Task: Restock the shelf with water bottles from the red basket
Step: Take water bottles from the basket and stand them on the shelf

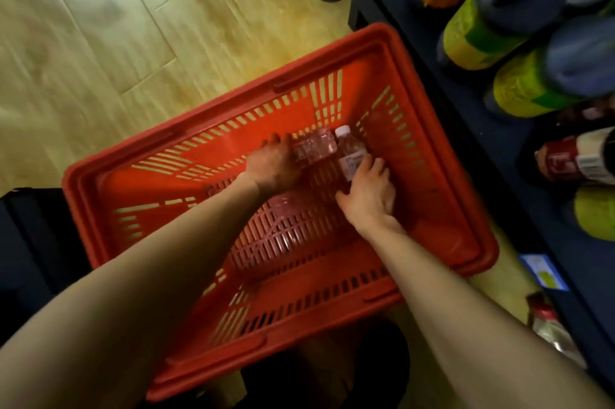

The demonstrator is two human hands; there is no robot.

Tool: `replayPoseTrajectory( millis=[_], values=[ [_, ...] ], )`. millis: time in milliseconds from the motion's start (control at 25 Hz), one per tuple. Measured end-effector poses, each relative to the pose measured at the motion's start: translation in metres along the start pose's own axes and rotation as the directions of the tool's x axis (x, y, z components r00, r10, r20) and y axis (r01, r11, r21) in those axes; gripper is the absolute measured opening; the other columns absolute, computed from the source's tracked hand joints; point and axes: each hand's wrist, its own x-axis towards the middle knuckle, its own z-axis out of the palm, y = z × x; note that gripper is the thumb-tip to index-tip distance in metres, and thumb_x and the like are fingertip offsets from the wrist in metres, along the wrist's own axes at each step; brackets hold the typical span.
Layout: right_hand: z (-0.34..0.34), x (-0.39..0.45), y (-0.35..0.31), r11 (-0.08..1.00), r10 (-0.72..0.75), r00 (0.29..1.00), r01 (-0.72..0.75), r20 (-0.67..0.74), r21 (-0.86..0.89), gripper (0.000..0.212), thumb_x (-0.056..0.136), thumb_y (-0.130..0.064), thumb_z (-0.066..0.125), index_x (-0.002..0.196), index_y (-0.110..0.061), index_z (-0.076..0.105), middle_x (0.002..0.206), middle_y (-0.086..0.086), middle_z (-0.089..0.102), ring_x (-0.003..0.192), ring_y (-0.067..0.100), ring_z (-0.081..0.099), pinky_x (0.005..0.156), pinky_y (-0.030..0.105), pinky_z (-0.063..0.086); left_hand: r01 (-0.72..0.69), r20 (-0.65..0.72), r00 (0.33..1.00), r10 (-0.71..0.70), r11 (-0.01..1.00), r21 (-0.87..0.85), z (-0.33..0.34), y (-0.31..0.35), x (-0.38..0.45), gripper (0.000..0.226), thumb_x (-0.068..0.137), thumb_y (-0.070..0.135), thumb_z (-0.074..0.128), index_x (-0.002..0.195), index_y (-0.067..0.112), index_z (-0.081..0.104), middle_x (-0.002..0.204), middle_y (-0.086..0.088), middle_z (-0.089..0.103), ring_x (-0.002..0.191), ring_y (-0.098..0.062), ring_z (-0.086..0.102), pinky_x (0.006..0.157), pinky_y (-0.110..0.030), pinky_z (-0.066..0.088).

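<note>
Reaching into the red slatted plastic basket [442, 149], I curl my left hand [271, 163] round one clear plastic water bottle [314, 145] and my right hand [367, 190] round the white-capped clear bottle [349, 155] just beside it. I should tighten both grips before lifting toward the dark shelf [519, 142] right of my fingers.

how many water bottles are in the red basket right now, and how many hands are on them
water bottles in the red basket: 2, one with a white cap and one lying on its side
hands on bottles: 2, the left hand and the right hand
total: 4
</note>
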Motion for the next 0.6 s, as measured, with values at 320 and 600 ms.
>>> replayPoseTrajectory(
  millis=[320,600],
  values=[
    [0.017,0.013,0.016,0.989,0.095,0.984,-0.111,0.15,0.097,0.079,0.081,-0.053,0.076,0.136,-0.006,0.045,0.131,0.016,0.062,0.121,0.034,0.062,0.093,0.038,0.05,0.057,-0.047,0.997,-0.058,0.998,-0.024,0.047,-0.025,-0.007,0.087,0.087,0.059,0.072,0.153,0.019,0.032,0.143,-0.014,0.047,0.127,-0.038,0.053,0.093,-0.048,0.052],
    [0.014,0.011,0.02,0.956,0.155,0.971,-0.194,0.18,0.222,0.064,0.08,-0.046,0.08,0.127,-0.01,0.056,0.126,0.017,0.066,0.117,0.037,0.064,0.091,0.04,0.052,0.108,0.009,0.994,-0.109,0.966,-0.234,0.054,-0.039,-0.028,0.064,0.086,0.07,0.061,0.132,0.028,0.045,0.1,-0.002,0.072,0.078,-0.02,0.067,0.064,-0.031,0.054]
  ],
)
